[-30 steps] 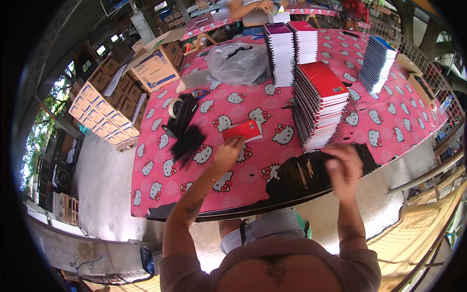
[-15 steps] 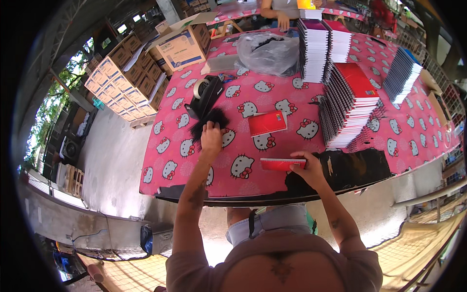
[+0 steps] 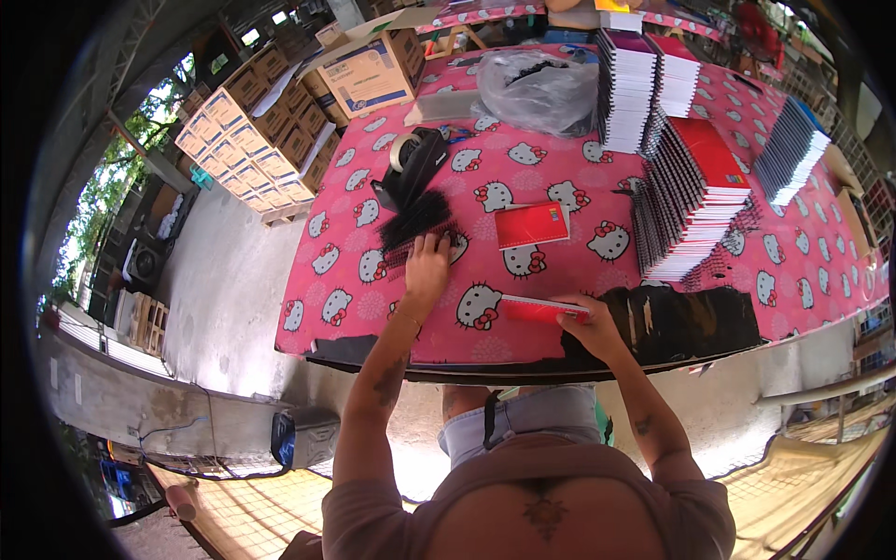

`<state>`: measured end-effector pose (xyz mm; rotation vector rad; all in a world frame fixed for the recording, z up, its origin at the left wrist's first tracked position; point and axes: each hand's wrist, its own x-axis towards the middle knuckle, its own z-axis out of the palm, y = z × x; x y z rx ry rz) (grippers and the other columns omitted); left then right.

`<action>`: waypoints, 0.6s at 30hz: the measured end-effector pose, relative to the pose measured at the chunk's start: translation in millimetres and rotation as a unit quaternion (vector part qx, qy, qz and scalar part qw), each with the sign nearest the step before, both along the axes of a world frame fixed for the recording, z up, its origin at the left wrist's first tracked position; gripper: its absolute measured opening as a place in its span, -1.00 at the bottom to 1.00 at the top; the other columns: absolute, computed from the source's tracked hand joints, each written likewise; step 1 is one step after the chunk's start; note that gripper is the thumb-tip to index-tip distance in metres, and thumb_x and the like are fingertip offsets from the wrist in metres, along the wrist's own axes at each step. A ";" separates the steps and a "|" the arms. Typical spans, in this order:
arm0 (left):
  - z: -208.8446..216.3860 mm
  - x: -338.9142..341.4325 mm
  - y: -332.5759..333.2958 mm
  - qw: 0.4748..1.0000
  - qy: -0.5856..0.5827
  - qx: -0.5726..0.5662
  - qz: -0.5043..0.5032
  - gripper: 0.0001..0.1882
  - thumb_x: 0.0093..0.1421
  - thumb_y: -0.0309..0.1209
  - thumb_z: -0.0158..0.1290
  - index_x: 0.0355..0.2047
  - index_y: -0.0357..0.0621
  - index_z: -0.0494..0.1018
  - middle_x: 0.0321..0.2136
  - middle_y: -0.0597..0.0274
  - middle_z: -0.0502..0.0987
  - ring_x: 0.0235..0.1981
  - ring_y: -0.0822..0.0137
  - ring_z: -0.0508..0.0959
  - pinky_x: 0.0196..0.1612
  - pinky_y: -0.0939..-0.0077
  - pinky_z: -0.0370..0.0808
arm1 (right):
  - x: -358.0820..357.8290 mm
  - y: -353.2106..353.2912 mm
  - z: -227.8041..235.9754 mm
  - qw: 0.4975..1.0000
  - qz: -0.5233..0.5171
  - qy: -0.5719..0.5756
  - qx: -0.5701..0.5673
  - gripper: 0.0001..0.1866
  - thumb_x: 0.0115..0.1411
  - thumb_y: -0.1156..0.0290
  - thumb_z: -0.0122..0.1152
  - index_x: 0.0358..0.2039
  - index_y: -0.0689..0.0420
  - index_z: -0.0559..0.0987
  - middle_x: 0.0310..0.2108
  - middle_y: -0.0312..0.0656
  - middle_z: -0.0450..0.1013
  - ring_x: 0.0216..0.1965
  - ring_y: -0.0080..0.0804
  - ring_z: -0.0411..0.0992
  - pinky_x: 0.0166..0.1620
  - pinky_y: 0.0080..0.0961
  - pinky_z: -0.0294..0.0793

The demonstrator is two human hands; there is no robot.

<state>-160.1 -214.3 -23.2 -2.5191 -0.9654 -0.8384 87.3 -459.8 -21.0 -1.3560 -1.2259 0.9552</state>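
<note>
My right hand (image 3: pixel 590 327) grips a small red notebook (image 3: pixel 532 309) by its right end, thumb on the cover, just above the near part of the table. At the left, the fingers of my left hand (image 3: pixel 428 265) are bent together around a thin black binding coil (image 3: pixel 399 252), close to a bristly pile of black coils (image 3: pixel 416 217). Beyond that pile stands a black tape dispenser (image 3: pixel 411 168) with a roll of tape. Another red notebook (image 3: pixel 532 226) lies flat on the table between my hands and the far side.
A tall stack of red spiral notebooks (image 3: pixel 695 201) stands at the right, with more notebook stacks (image 3: pixel 627 93) behind. Blue-topped notebooks (image 3: pixel 791 154) lean farther right. A clear plastic bag (image 3: pixel 537 98) and a cardboard box (image 3: pixel 369 75) sit at the back; stacked cartons (image 3: pixel 252 140) stand left.
My left hand has drawn back from the coil pile toward me, with a coil at its fingers. The right hand still holds the notebook, tilted a little differently. The whole view has shifted slightly.
</note>
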 end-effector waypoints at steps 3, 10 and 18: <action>2.3 -2.8 -3.9 0.999 -0.045 -0.001 0.011 -0.83 0.29 -0.35 0.07 -0.19 -0.17 0.50 -0.39 0.11 0.48 -0.34 0.04 0.54 -0.31 0.17 0.52 | -1.1 -3.4 -1.5 0.999 -0.007 0.034 0.023 -0.69 0.22 0.56 0.25 -0.01 0.25 0.57 -0.23 -0.28 0.56 -0.22 -0.67 0.43 -0.13 -0.67 0.43; 59.8 17.7 -40.3 0.983 -0.165 -0.073 -0.046 -0.77 0.28 -0.45 0.09 -0.05 -0.12 0.53 -0.46 0.11 0.44 -0.48 0.11 0.52 -0.44 0.26 0.48 | 1.2 -5.2 4.0 0.999 -0.022 0.004 0.028 -0.64 0.19 0.58 0.23 0.03 0.19 0.59 -0.25 -0.17 0.59 -0.28 -0.62 0.44 -0.15 -0.62 0.45; 49.2 17.4 -135.2 0.890 -0.232 -0.346 -0.186 -0.78 0.20 -0.54 0.18 -0.12 -0.24 0.58 -0.39 0.05 0.57 -0.51 0.24 0.57 -0.45 0.42 0.47 | 4.7 -4.8 7.6 0.999 0.002 -0.024 0.023 -0.63 0.21 0.61 0.19 0.06 0.20 0.57 -0.21 -0.20 0.60 -0.27 -0.65 0.40 -0.15 -0.62 0.45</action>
